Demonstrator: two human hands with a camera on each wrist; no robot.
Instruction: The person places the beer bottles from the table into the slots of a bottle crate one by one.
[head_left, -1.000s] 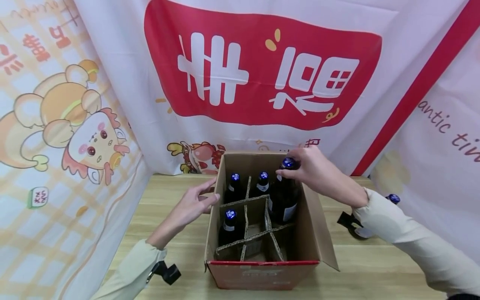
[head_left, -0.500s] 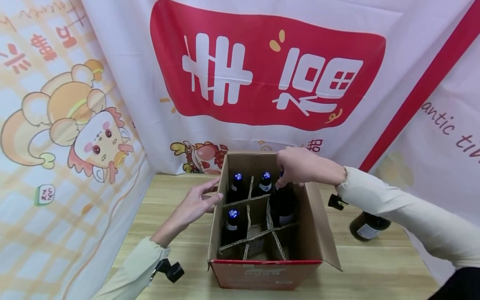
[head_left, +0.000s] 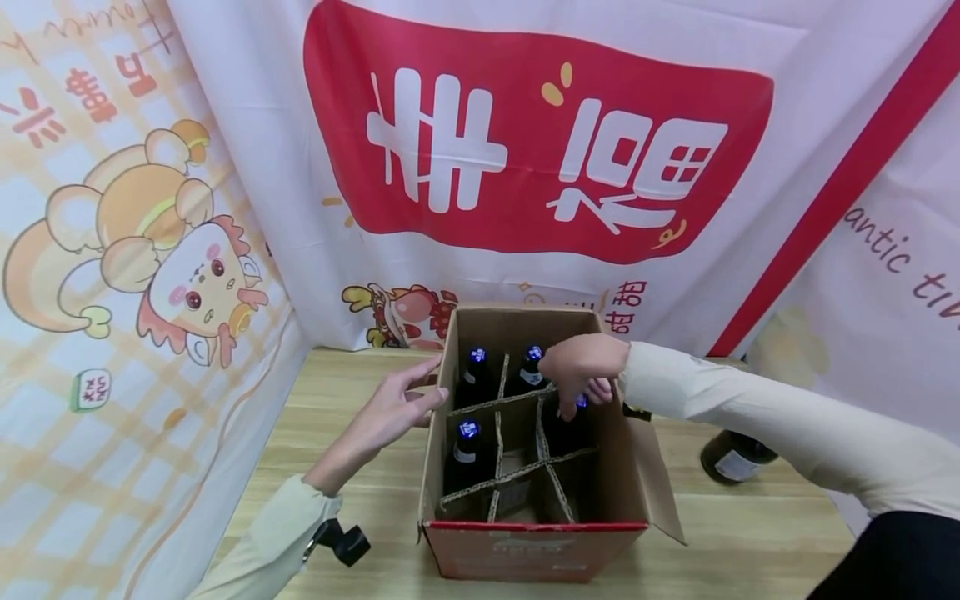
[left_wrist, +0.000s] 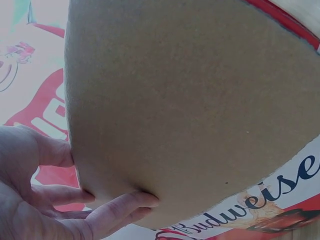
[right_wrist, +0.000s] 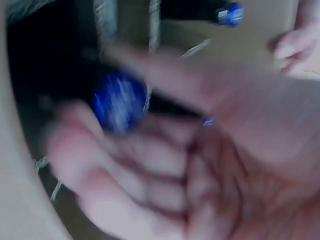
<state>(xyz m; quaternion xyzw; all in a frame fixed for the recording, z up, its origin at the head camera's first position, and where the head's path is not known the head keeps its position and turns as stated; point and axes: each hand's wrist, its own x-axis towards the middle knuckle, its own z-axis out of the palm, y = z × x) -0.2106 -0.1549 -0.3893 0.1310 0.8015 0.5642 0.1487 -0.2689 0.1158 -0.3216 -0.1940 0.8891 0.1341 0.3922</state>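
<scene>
An open cardboard box [head_left: 534, 546] with cardboard dividers [head_left: 517, 477] stands upright. My right hand [head_left: 583, 365] reaches inside at the right wall, thumb and fingers around the neck of a dark beer bottle with a blue cap [right_wrist: 120, 102]; the wrist view is blurred. Three more blue-capped beer bottles stand in compartments: one back left [head_left: 476, 367], one back middle [head_left: 532, 365], one middle left [head_left: 467, 450]. At the box's left side, my left hand [head_left: 386, 411] touches the rim with relaxed fingers. Its fingertips rest on the brown flap [left_wrist: 190, 110] in the left wrist view.
Another dark bottle [head_left: 737, 458] stands on the wooden table [head_left: 738, 529] right of the box, partly covered by my right sleeve [head_left: 750, 408]. The box's right flap [head_left: 656, 483] folds outward. A printed cloth [head_left: 540, 125] hangs close behind.
My right hand has lowered the bottle deeper into its right-hand compartment, its cap now well below the box's rim. The left hand stays at the left side. The view shifted slightly.
</scene>
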